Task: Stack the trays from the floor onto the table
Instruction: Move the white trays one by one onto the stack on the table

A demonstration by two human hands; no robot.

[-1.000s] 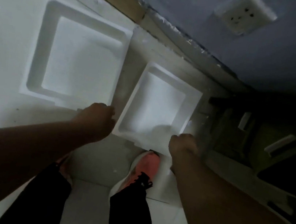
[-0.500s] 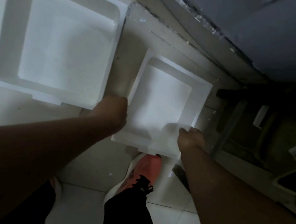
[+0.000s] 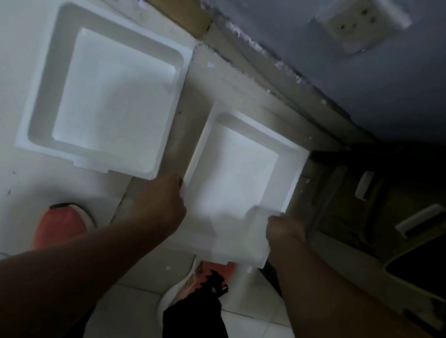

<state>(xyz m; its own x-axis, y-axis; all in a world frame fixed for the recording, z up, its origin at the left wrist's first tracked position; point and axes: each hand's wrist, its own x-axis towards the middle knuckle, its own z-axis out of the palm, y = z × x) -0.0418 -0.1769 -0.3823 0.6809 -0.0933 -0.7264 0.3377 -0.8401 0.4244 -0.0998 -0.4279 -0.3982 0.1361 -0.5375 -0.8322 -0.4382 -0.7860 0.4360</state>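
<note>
Both hands on the small tray, over the floor.
L hand (image 3: 163, 203) fingers curled on small tray (image 3: 239, 177) left edge, R hand (image 3: 283, 231) pinching near-right corner; forearms reach in from near. Large tray (image 3: 105, 93) sits left on floor (image 3: 4, 55).

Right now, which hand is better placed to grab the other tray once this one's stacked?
Left. The left hand grips the held tray right beside the second tray; the right hand is on the far side.
</note>
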